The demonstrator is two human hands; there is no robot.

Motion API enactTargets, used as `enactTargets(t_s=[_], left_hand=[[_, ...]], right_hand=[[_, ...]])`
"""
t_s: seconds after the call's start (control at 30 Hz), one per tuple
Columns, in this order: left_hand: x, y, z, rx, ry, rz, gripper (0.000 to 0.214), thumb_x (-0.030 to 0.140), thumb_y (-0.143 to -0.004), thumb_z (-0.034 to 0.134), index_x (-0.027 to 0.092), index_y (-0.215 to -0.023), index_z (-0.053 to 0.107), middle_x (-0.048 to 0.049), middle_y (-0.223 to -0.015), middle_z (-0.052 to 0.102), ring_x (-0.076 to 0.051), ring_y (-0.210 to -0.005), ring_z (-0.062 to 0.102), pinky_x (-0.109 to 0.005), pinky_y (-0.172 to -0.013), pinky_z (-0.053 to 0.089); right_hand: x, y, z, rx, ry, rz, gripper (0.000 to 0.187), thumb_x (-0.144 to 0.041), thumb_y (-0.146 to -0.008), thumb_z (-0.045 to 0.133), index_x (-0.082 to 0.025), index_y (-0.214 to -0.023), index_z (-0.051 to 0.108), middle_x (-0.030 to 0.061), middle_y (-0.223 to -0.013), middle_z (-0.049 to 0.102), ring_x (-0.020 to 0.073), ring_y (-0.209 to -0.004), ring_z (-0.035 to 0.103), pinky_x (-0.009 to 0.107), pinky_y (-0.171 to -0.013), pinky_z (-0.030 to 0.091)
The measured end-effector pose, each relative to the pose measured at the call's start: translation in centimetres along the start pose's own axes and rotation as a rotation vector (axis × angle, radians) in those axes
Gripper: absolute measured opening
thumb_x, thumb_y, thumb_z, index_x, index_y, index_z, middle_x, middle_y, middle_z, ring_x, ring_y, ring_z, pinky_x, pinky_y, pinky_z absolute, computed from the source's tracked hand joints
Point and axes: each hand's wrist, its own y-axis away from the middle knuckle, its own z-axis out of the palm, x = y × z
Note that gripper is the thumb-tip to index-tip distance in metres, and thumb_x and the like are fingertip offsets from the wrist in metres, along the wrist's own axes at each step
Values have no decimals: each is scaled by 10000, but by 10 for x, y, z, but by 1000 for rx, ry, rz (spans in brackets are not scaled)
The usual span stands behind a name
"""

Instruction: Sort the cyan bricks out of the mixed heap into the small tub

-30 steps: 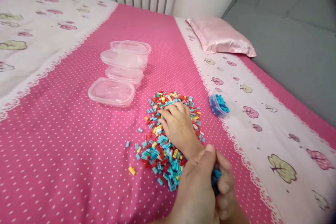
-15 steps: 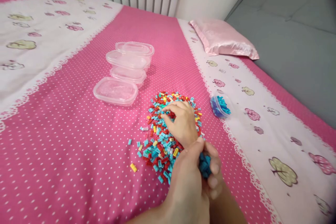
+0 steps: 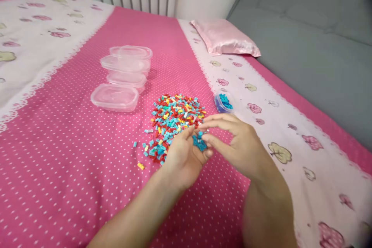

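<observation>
My left hand (image 3: 186, 157) is cupped, palm up, in front of the loose pile. In it lies a small heap of blue toy bricks (image 3: 199, 141), partly covered by my fingers. My right hand (image 3: 235, 139) reaches in from the right, its fingers stretched over the cupped palm. Its thumb tip is beside the blue bricks, apart from the index finger, and I see nothing held between them. Beyond both hands spreads a pile of small toy bricks (image 3: 174, 118) in red, light blue, yellow and white.
Right of the pile stands a small clear tub (image 3: 218, 105) holding blue bricks. Several clear lidded containers (image 3: 114, 97) stand in a row at the left. Everything rests on a pink dotted bedspread (image 3: 72, 155). A pink pillow (image 3: 225, 38) lies at the far right, beside a grey padded panel (image 3: 302, 38).
My right hand has left the pile and come back to the bricks in my left palm. My left hand has moved left and opened upward. The view has shifted right.
</observation>
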Motion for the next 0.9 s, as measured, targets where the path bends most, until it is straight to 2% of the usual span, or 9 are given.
enactTargets(t_s=[0.07, 0.13, 0.2, 0.23, 0.3, 0.37, 0.5, 0.7, 0.9], left_hand=[[-2, 0, 1, -33, -34, -95, 293, 208, -923, 299, 116, -786, 540, -26, -639, 526, -92, -493, 476, -198, -469, 406], [-3, 2, 2, -53, -75, -167, 317, 202, -923, 287, 111, -744, 532, -44, -632, 526, -97, -504, 479, -190, -459, 403], [-1, 4, 3, -73, -96, -140, 326, 194, -923, 283, 120, -702, 510, -39, -619, 503, -88, -493, 458, -168, -430, 373], [0, 6, 5, -90, -101, -96, 331, 194, -926, 279, 126, -691, 501, -30, -612, 488, -81, -482, 442, -159, -418, 358], [2, 10, 8, -106, -103, 26, 342, 200, -934, 276, 135, -669, 483, -8, -586, 455, -67, -455, 404, -145, -404, 341], [1, 13, 13, -103, -112, 135, 346, 204, -939, 282, 142, -658, 474, 8, -559, 428, -58, -439, 382, -132, -395, 330], [-6, 17, 21, -87, -156, 217, 359, 218, -946, 285, 151, -643, 465, 20, -528, 411, -54, -417, 365, -127, -372, 300], [-18, 31, 25, -86, -187, 282, 363, 194, -948, 280, 157, -632, 455, 27, -502, 415, -45, -393, 352, -123, -367, 284], [-38, 46, -1, 106, -207, 374, 326, 126, -917, 293, 150, -634, 454, 25, -492, 420, -51, -400, 385, -121, -368, 299]], right_hand=[[0, 15, -1, 113, 15, 22, 221, -232, -778, 609, -242, -986, 684, 43, -1061, 663, 198, -1009, 593, 402, -929, 444], [10, 34, -1, 318, -11, 106, 269, -268, -819, 560, -237, -1072, 645, 58, -1089, 651, 198, -996, 595, 413, -912, 455], [26, 58, 5, 478, -44, 222, 280, -303, -842, 523, -217, -1089, 623, 72, -1057, 656, 196, -941, 606, 412, -869, 477], [35, 71, 10, 504, -54, 275, 278, -317, -840, 524, -202, -1072, 624, 79, -1030, 659, 195, -910, 609, 405, -844, 487], [51, 97, 25, 423, -96, 367, 301, -328, -834, 528, -173, -1080, 608, 104, -1046, 648, 190, -873, 609, 386, -800, 504], [64, 118, 43, 346, -183, 390, 318, -323, -857, 483, -166, -1115, 583, 122, -1087, 627, 186, -900, 609, 373, -800, 509], [78, 137, 66, 378, -176, 356, 267, -303, -842, 483, -164, -1034, 607, 113, -1027, 627, 183, -892, 601, 359, -817, 499], [84, 138, 64, 457, -215, 382, 229, -280, -816, 483, -149, -948, 616, 95, -946, 648, 158, -795, 605, 300, -753, 497], [87, 147, 64, 543, -366, 410, 282, -350, -828, 476, -141, -955, 615, 98, -932, 661, 170, -803, 613, 320, -777, 488]])
